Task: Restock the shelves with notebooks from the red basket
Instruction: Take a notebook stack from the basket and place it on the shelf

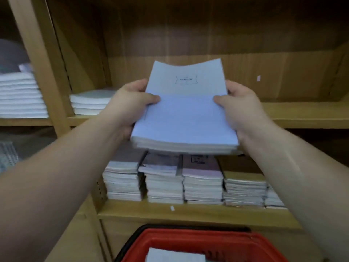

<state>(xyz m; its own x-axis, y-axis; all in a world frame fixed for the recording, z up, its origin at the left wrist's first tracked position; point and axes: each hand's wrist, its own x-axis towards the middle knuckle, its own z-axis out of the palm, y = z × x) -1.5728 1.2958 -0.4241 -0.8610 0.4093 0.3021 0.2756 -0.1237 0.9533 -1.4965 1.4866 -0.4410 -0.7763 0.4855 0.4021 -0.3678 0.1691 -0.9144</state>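
I hold a stack of pale blue notebooks in the air in front of the upper wooden shelf. My left hand grips its left edge, thumb on top. On the opposite edge my right hand grips the same way. The stack's far end curls upward. Below, at the bottom edge of the view, stands the red basket with a black handle, and a pale notebook lies inside it.
A short pile of white notebooks lies at the left end of the upper shelf. The shelf below carries several stacks of notebooks side by side. Another white pile sits in the bay to the left, past a wooden upright.
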